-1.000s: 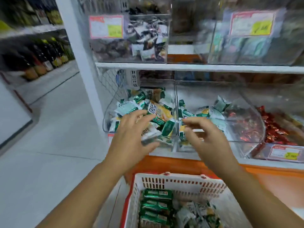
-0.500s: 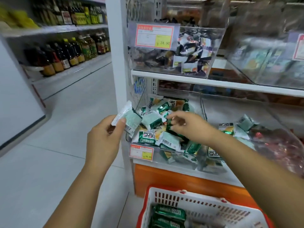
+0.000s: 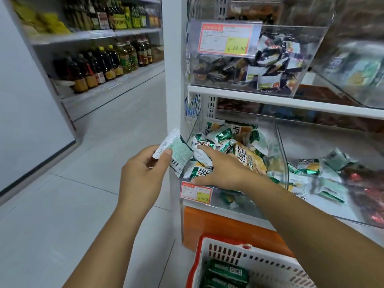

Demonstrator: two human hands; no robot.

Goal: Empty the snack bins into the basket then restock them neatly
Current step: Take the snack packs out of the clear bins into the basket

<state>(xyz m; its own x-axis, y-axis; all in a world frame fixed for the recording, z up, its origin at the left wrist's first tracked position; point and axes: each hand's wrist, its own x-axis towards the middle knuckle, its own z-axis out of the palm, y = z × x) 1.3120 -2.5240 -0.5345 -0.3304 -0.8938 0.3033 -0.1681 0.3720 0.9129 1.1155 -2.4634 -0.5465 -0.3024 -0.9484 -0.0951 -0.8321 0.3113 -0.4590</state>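
The clear snack bin (image 3: 281, 154) sits at the left end of the lower shelf, heaped with green, white and yellow packets (image 3: 232, 140) whose bold characters are too blurred to read. The right hand (image 3: 224, 171) lies on the heap, fingers stretched flat and clasping nothing. Just left of the bin, the left hand (image 3: 141, 175) pinches one packet (image 3: 176, 151), barcode side showing. The bin's front tag (image 3: 196, 192) reads 15.00. The bin above (image 3: 311, 59) carries a tag (image 3: 225, 39) marked 24.90. Below the shelf edge, a white basket (image 3: 228, 252) holds dark green packs (image 3: 226, 271).
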